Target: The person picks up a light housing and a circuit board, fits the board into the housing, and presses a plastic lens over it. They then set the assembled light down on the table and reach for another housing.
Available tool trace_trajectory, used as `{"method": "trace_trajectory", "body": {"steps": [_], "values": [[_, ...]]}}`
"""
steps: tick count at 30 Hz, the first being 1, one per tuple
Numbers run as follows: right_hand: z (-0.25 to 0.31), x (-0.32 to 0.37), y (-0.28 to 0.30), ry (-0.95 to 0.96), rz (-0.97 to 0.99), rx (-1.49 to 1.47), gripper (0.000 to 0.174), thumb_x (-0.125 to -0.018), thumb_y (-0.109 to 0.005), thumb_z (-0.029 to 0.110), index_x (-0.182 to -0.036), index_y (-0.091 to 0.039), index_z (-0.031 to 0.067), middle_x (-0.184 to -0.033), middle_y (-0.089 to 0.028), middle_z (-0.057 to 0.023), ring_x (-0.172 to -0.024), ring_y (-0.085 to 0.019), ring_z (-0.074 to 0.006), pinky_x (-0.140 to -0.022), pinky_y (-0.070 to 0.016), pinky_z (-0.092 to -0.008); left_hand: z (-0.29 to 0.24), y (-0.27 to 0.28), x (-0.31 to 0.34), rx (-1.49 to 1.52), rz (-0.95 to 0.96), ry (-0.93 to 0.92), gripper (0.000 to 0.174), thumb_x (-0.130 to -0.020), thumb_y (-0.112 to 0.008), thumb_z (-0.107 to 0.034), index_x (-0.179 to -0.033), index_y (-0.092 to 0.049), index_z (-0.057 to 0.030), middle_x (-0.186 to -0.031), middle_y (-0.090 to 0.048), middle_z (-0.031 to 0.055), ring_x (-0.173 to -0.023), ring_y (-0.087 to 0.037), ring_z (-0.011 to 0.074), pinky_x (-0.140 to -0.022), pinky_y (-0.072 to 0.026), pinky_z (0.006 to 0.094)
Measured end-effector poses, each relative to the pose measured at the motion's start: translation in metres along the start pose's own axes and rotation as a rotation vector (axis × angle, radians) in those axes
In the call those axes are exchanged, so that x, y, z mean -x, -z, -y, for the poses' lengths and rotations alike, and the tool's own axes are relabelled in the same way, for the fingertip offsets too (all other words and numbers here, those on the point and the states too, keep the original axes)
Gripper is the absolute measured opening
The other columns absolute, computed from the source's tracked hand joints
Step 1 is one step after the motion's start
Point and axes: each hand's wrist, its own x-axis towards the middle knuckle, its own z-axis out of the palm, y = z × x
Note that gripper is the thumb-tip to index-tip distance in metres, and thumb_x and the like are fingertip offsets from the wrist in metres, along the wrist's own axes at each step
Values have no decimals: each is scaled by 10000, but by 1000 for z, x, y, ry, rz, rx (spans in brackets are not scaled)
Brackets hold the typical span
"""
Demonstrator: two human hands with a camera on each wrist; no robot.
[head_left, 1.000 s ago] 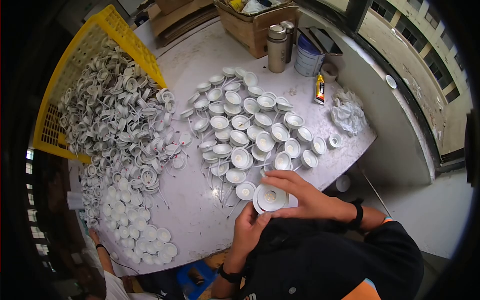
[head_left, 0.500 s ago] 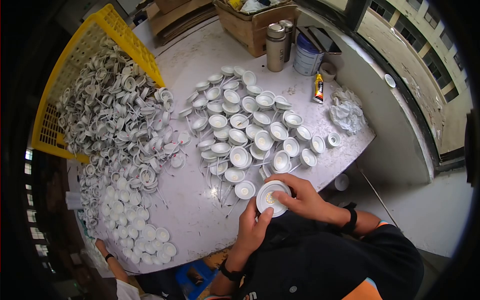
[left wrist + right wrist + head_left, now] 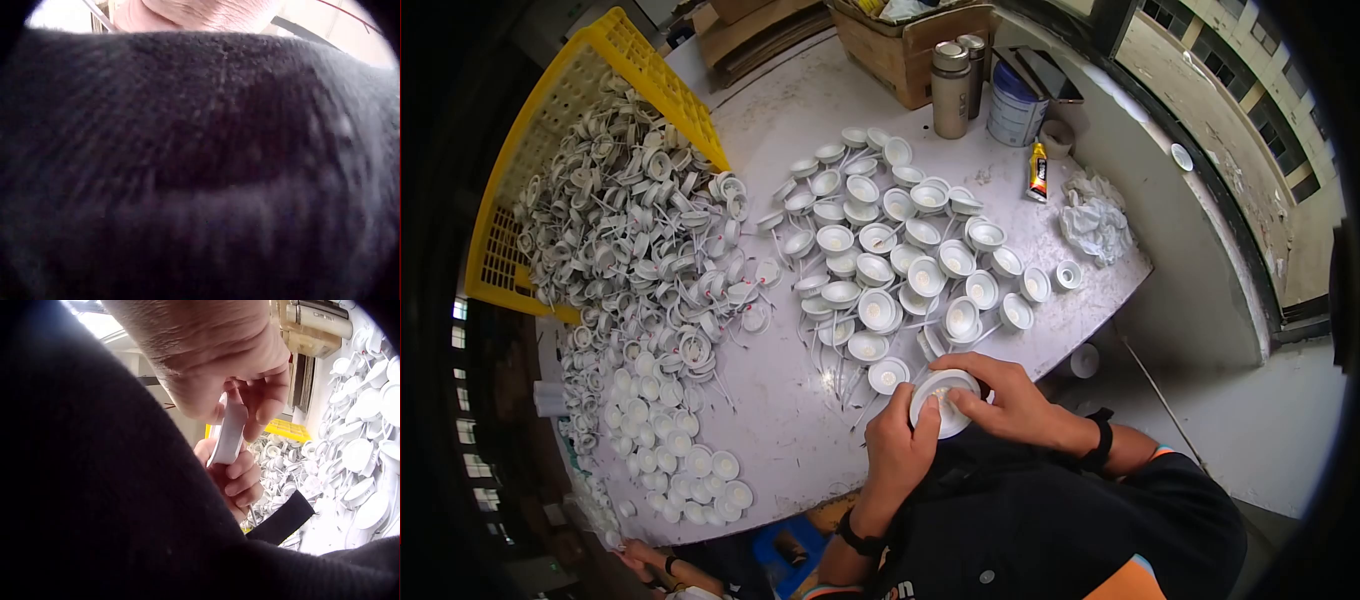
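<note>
A white round LED downlight (image 3: 945, 384) is held between both hands in front of the dark shirt, its face with the pale LED disc turned up. My left hand (image 3: 898, 445) grips the near left rim, thumb over the face. On the other side, my right hand (image 3: 1012, 405) holds the rim with its thumb on the face too. Seen edge-on in the right wrist view, the downlight (image 3: 232, 434) has fingers curled behind it. Dark cloth covers most of the left wrist view, with a strip of hand (image 3: 200, 14) above.
Many white downlights (image 3: 926, 280) with wires spread over the table (image 3: 780, 420). A yellow crate (image 3: 655, 70) spills more at left, near a pile of white discs (image 3: 700, 465). Flasks (image 3: 951, 95), a tub (image 3: 1012, 115) and a glue tube (image 3: 1038, 172) stand behind. Another person's hand (image 3: 640, 555) reaches in.
The downlight has tilted and turned slightly in both hands. My left thumb has moved onto its face; the right thumb came over the face earlier. The other person's hand moved lower.
</note>
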Motion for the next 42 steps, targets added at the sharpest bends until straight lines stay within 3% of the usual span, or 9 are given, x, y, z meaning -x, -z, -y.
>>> {"method": "trace_trajectory", "body": {"steps": [8, 11, 13, 17, 25, 28, 31, 36, 42], "values": [[-8, -2, -1, -79, 1, -61, 291, -829, -542, 98, -1112, -568, 34, -983, -604, -99, -817, -573, -126, -672, -462, -256, -9, 2, 3, 29, 59, 18, 216, -855, -532, -205, -936, -523, -5, -730, -597, 174, -640, -606, 319, -567, -456, 375], [-20, -3, -1, 77, -23, -155, 325, -841, -528, 128, -1156, -535, 48, -912, -611, -85, -663, -553, -139, -577, -453, -273, -4, 6, 7, 155, 122, 14, 286, -862, -536, -221, -1033, -505, 7, -807, -605, 170, -681, -612, 275, -598, -462, 351], [-11, -2, 6, -151, 84, -338, 333, -860, -512, 126, -1185, -522, 54, -878, -600, -48, -635, -522, -86, -558, -445, -241, -7, 8, 5, 148, 126, -1, 317, -866, -537, -211, -1080, -486, 17, -837, -599, 175, -687, -602, 253, -611, -461, 336], [-11, -2, 9, -194, 126, -350, 337, -868, -507, 122, -1198, -513, 57, -859, -599, -33, -593, -506, -67, -541, -438, -221, -3, 7, 4, 157, 128, -7, 332, -869, -547, -212, -1102, -480, 15, -840, -600, 172, -678, -595, 234, -616, -463, 328], [-36, -21, 4, -192, -7, -285, 398, -872, -529, 142, -1250, -450, 45, -876, -604, -76, -564, -533, -75, -488, -445, -219, 20, 9, -27, 157, 166, 270, 334, -807, -660, -158, -1049, -556, 47, -838, -629, 98, -756, -587, 97, -666, -470, 241], [-39, -35, 8, -185, -42, -388, 475, -870, -559, 172, -1299, -389, 61, -992, -578, -88, -650, -543, -81, -538, -458, -223, 35, 13, -56, 1, 128, 126, 320, -815, -653, -241, -987, -584, 19, -770, -608, 100, -678, -600, 157, -610, -476, 288], [-56, -43, 14, -77, -124, -362, 524, -864, -580, 180, -1326, -353, 85, -1078, -538, -88, -736, -537, -85, -599, -464, -227, 49, 28, -112, 122, 96, 334, 279, -821, -631, -240, -951, -602, 5, -760, -610, 88, -593, -560, 132, -572, -452, 275], [-76, -45, 22, -293, -99, -490, 347, -844, -585, 121, -1180, -522, 62, -1081, -547, -54, -794, -544, -103, -691, -461, -245, 126, 43, -215, -245, 80, 230, 385, -774, -636, -377, -889, -611, -10, -772, -637, 112, -713, -610, 234, -640, -464, 332], [-96, -45, 25, -266, -67, -235, 281, -836, -590, 116, -1111, -574, 56, -1058, -573, -78, -838, -576, -147, -714, -467, -263, 140, 19, -279, -523, 132, 234, 445, -750, -620, -450, -887, -619, -27, -822, -647, 128, -784, -618, 281, -682, -467, 367]]}}
